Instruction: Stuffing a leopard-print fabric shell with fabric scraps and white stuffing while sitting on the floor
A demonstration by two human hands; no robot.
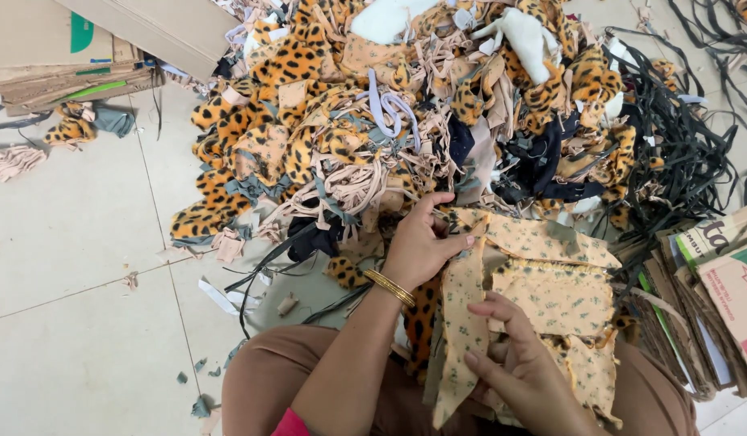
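Note:
My left hand (422, 242), with a gold bangle at the wrist, reaches forward and pinches the top edge of a tan floral fabric piece (551, 291) lying over my lap. My right hand (511, 355) grips a long strip of the same floral cloth (461, 323) that hangs down toward my knees. Just beyond my hands rises a big heap of fabric scraps (373, 121): leopard-print fleece, beige strips, dark navy pieces and white fluff.
Flattened cardboard boxes (83, 48) lie at the top left, and a stack of cardboard sheets (713, 291) stands at the right. Black straps (680, 137) tangle at the heap's right side. Small scraps dot the pale tiled floor (75, 266) on the left.

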